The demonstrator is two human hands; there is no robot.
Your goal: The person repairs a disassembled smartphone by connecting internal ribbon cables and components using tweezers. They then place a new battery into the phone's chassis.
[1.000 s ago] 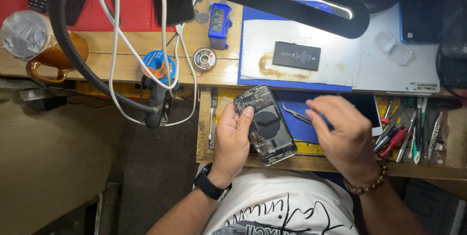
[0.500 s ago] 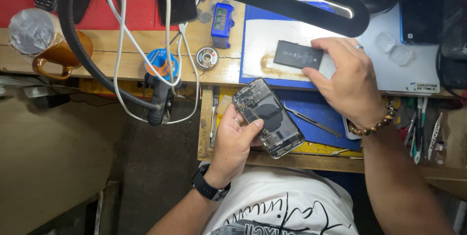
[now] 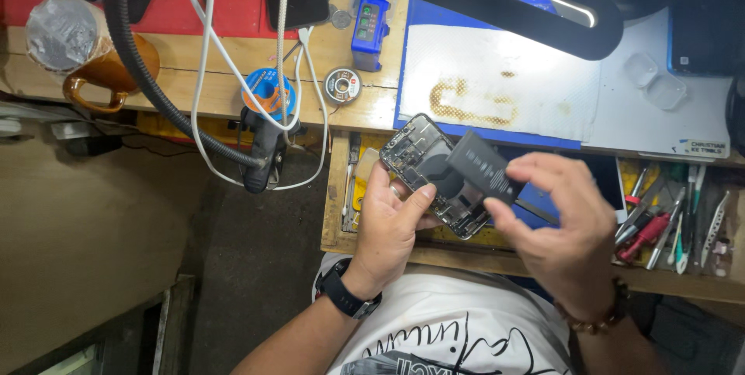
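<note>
Battery poised over opened phone at a repair bench.

Left hand (image 3: pixel 392 224) clasping opened phone (image 3: pixel 434 177), long axis ten to four o'clock; right hand (image 3: pixel 563 231) pinching black battery (image 3: pixel 485 167) between thumb and fingertips, just above phone's four-o'clock end, roughly parallel.

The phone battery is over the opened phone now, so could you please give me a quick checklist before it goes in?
1. Opened phone steady in left hand: ok.
2. Black battery pinched by right hand: ok.
3. Battery lined up with its bay: not ok, it sits tilted.
4. Bay free of debris: cannot tell.
5. Tweezers away from the phone: cannot tell, partly hidden.
</note>
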